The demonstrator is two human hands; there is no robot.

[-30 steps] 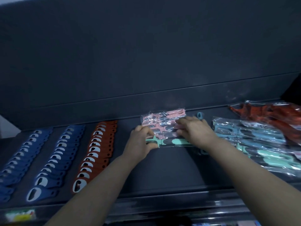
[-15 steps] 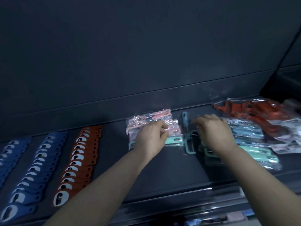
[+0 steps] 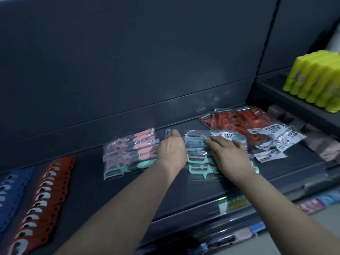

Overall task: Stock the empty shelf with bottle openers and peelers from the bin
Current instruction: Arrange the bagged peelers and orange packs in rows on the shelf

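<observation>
Loose blue plastic peeler (image 3: 167, 132) lay at centre frame on the dark metal shelf (image 3: 184, 190), between the pile of bagged pink-handled peelers (image 3: 132, 148) and the pile of bagged teal peelers (image 3: 195, 158). Left hand (image 3: 172, 152) covered most of it, fingertips at its handle; whether they gripped it could not be told. Right hand (image 3: 230, 155) lay flat, fingers spread, on the teal pile, holding nothing.

Step judged: tidying peelers into piles. The next move likely called for lifting the loose peeler and squaring it onto a pile.

Flat orange bottle openers (image 3: 47, 184) and flat blue bottle openers (image 3: 12, 184) sat in rows at lower left. Bin out of view; bag labels unreadable.
</observation>
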